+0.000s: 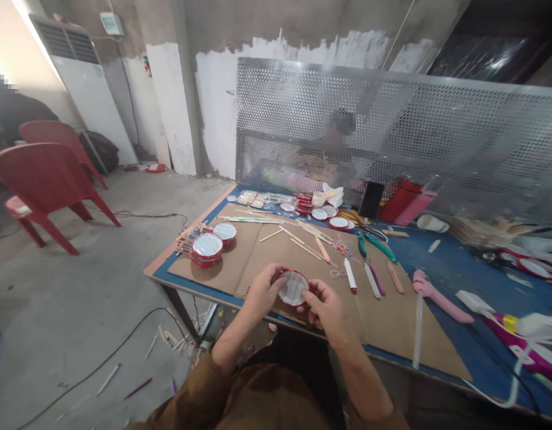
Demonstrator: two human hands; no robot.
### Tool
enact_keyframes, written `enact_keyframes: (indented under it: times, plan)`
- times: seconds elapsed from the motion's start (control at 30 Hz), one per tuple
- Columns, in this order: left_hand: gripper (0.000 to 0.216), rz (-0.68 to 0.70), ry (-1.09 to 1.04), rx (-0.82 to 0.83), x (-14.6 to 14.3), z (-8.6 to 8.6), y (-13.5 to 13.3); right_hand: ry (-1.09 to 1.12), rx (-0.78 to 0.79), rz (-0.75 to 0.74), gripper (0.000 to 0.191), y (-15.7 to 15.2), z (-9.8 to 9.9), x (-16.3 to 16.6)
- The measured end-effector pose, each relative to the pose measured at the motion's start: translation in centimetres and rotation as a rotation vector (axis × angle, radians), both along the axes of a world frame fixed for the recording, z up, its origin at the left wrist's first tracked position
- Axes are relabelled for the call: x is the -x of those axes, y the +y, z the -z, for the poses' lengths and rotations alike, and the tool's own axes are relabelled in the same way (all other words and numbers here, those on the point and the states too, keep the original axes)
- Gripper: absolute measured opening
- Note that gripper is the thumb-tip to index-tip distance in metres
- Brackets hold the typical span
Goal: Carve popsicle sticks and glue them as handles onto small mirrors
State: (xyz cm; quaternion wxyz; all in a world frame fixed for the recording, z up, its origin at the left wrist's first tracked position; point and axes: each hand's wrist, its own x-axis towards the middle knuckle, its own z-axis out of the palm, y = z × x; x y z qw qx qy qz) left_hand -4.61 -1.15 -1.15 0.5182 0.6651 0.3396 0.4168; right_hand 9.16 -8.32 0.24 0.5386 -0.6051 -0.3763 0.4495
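Observation:
Both of my hands hold one small round toy drum (293, 288) with a red rim and a white face, just above the brown cardboard sheet (240, 263) near the table's front edge. My left hand (263, 292) grips its left side, fingers curled round the rim. My right hand (326, 304) pinches its right and lower side. The drum's face points up towards me.
Stacked red drums (207, 248) stand at the left of the cardboard, more drums (339, 223) at the back. Wooden sticks, markers (350, 275), green pliers (380, 246) and a pink glue gun (439, 297) lie to the right. A perforated metal screen (392, 131) backs the table; red chairs (43, 179) stand left.

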Motion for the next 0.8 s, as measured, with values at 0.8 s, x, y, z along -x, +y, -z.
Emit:
enact_keyframes:
  times: [0.8]
  plan:
    - [0.017, 0.020, 0.055, -0.033, 0.0, 0.0, 0.3, -0.022, -0.201, -0.143, 0.042, 0.3, 1.4, 0.6]
